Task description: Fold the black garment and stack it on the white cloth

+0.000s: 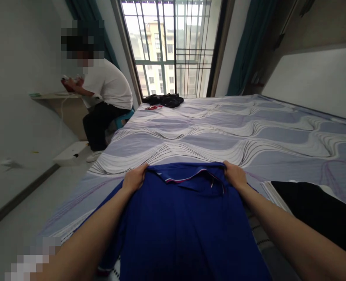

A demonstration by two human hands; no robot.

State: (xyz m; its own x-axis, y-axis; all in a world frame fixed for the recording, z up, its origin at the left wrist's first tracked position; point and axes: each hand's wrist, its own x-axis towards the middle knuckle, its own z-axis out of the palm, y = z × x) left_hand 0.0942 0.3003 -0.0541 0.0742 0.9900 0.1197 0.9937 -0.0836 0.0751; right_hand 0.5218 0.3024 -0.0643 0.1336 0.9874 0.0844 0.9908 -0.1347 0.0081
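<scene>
A blue shirt (184, 222) with a collar edged in white and red is spread over the near part of the bed (219, 132). My left hand (135, 177) is closed on its left shoulder, beside the collar. The right shoulder is gripped by my right hand (235, 174), fingers wrapped round the cloth. Between the two hands the collar lies uppermost, and the body of the shirt hangs toward me. A sleeve shows beneath my left forearm. The shirt's bottom edge is out of frame.
Dark folded clothing (316, 210) lies to the right of the shirt. Black cloth (167, 100) and a small red item (151, 107) are at the bed's far edge. A person (111, 84) in a white top sits at a desk (58, 96) at the left.
</scene>
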